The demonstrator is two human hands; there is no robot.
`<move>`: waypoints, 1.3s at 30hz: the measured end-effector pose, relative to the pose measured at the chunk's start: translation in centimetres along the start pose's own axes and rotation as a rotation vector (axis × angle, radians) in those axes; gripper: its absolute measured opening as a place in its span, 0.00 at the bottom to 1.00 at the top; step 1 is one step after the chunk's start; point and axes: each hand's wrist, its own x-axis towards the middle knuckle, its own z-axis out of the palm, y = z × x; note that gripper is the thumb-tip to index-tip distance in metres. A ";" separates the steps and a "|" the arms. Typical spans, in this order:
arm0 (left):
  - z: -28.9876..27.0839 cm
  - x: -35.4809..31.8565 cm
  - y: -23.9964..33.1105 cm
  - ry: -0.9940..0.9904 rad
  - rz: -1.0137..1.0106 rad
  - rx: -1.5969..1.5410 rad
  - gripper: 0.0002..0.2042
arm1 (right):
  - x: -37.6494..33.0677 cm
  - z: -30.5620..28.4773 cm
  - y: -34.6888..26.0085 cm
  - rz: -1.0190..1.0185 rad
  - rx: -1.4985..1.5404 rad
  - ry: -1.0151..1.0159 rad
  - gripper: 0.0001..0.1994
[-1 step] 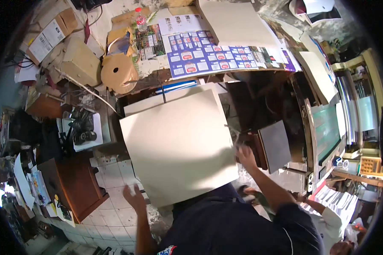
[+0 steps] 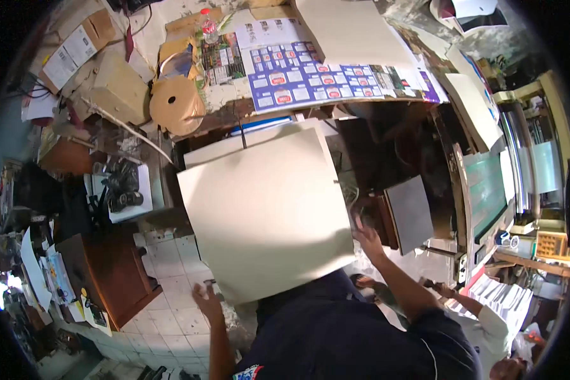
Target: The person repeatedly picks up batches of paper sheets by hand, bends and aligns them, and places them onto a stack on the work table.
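Before the torso, the cream board is apparently supported from beneath, as nothing is visibly gripped by the half-curled left hand or part-spread right hand beside it.

- Large cream sheets are flanked by a left hand and a right hand.
- A bench beyond is topped with blue printed paper, pale board and a red-capped bottle.

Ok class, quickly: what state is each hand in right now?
Left hand: open, nothing visible in it, near the cream sheet.
Right hand: open, by the sheet's right edge; whether it touches cannot be told.
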 end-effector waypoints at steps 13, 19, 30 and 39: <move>0.1 -15.4 7.9 -0.044 -0.072 -0.443 0.15 | -12.4 -0.5 2.0 -0.091 0.190 0.147 0.12; 1.7 -18.0 10.3 0.098 0.089 -0.173 0.10 | -11.4 -2.0 1.0 -0.314 0.198 0.170 0.12; 8.0 -19.7 6.6 0.133 0.534 0.445 0.19 | -6.3 -2.9 7.8 -0.203 0.757 -0.094 0.04; 10.9 -19.7 10.1 -0.035 1.231 0.650 0.13 | -0.5 -4.5 5.8 -0.239 0.719 -0.106 0.09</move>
